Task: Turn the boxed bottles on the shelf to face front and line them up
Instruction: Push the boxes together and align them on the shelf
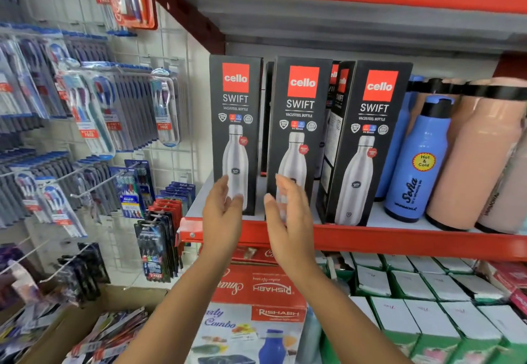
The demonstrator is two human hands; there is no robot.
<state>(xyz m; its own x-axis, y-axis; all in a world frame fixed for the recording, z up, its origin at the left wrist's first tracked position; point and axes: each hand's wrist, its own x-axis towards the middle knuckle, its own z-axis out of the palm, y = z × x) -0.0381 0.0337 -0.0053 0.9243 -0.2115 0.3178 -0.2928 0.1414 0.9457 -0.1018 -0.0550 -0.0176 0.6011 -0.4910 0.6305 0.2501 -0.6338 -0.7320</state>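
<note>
Red shelf carried three black boxed bottles at its left end, all upright, fronts facing me. Right box sat slightly angled, its left side panel showing; more boxes stood behind in the gaps. Middle box and left box stood side by side with a gap. Blue bottle and peach flasks stood just right of the boxes. My left hand was open, fingers spread, in front of left box's base, holding nothing. My right hand was open too, palm facing left, in front of middle box; couldn't tell if it touched.
</note>
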